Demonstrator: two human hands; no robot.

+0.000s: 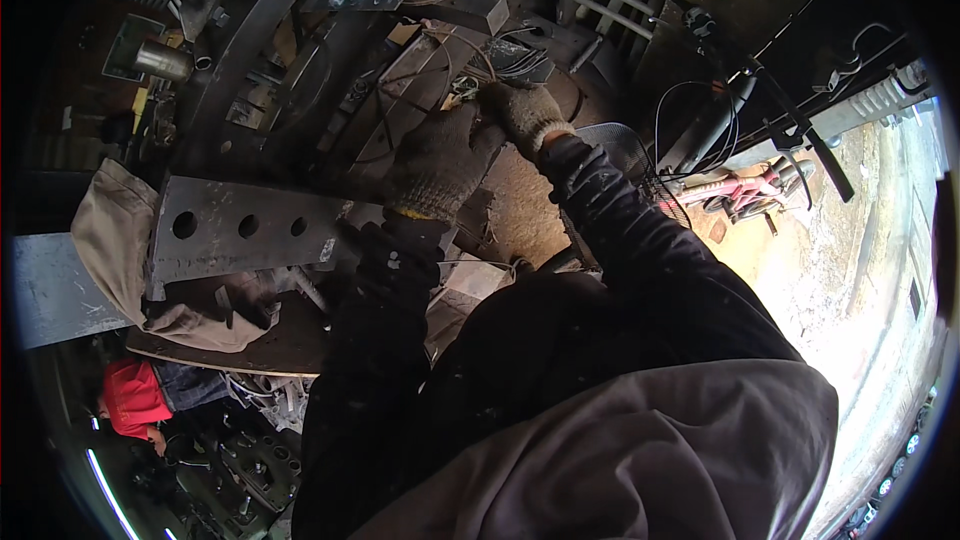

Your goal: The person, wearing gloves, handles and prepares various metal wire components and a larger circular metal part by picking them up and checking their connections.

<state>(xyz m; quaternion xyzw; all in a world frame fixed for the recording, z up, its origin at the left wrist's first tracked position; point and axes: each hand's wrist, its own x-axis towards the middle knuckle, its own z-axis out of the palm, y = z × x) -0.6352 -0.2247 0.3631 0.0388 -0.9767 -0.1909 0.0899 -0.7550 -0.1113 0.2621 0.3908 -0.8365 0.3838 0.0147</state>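
Observation:
Both of my hands wear worn, dirty knitted gloves and are close together over a cluttered pile of metal. My left hand [435, 168] shows its back, with the fingers curled and the thumb side toward the other hand. Just beyond and to the right, my right hand [525, 112] is closed. Whatever lies between the fingers is hidden by the gloves. Thin bent wires [520, 62] and a dark curved rod [445, 75] lie just past the hands. To the left, a dark steel plate [222, 215] with three round holes rests near my left forearm.
A beige cloth [115, 235] hangs by the plate's left end. Metal pipes [615, 2] stick out at the far side. Wire mesh [612, 148] is beside my right forearm. A reddish bicycle [740, 190] lies farther right. A person in red [135, 398] is at lower left.

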